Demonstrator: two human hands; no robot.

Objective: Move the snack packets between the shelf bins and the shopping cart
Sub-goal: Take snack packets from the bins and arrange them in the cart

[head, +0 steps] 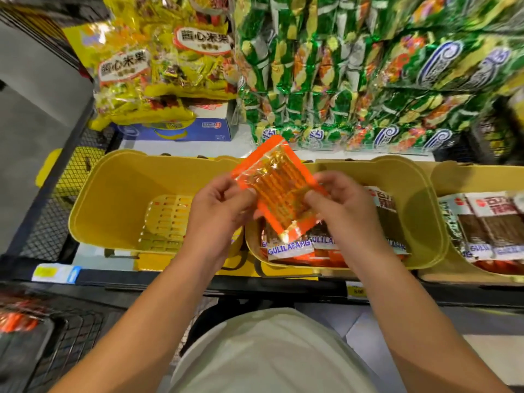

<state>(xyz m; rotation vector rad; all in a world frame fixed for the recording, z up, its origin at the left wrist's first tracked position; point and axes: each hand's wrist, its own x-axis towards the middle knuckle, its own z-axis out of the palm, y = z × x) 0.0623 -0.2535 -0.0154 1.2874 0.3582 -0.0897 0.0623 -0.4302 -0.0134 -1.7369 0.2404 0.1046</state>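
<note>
Left bin [113,194] lies open; packets [289,248] fill middle bin [425,222].

Orange snack packet [279,194] (clear window, tilted) held above two yellow bins [113,182].

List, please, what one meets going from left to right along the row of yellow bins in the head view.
Empty left bin → left hand → orange packet gripped by both hands → right hand → middle bin holding packets → right bin holding packets.

Flat plastic snack packet [276,191]: orange border, clear striped window
Plastic shelf bins [113,191]: mustard yellow
Stacked foil bags [354,80]: green, yellow corn print
</note>
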